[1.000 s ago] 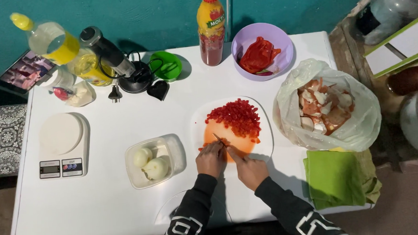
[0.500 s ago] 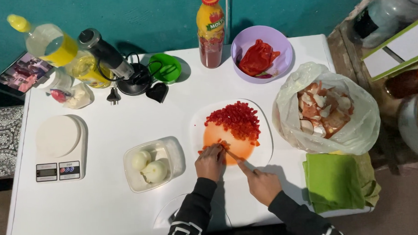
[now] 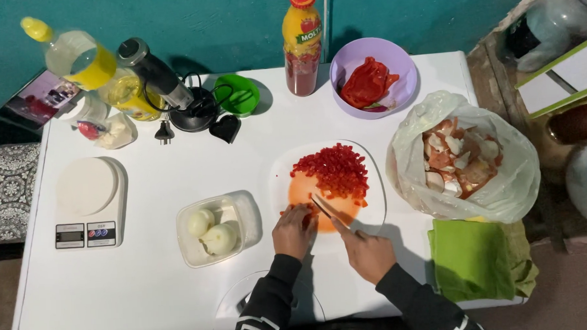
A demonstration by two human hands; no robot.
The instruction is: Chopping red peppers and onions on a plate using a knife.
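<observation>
My right hand (image 3: 369, 253) grips a knife (image 3: 327, 209) whose blade lies over the near part of a white cutting board (image 3: 373, 211). My left hand (image 3: 294, 231) rests at the board's near left edge, fingers bent on a small red pepper piece beside the blade. A heap of diced red pepper (image 3: 333, 170) sits on the far part of the board, above an orange stain. Both sleeves are black.
A clear tub with two peeled onions (image 3: 212, 229) stands left of the board, a kitchen scale (image 3: 85, 201) further left. A purple bowl of red pepper (image 3: 372, 84), a sauce bottle (image 3: 302, 44), a hand blender (image 3: 164, 82), a bag of scraps (image 3: 462, 156) and a green cloth (image 3: 475, 256) surround it.
My right hand has drawn back toward me and to the right with the knife. My left hand stays at the board's near left edge.
</observation>
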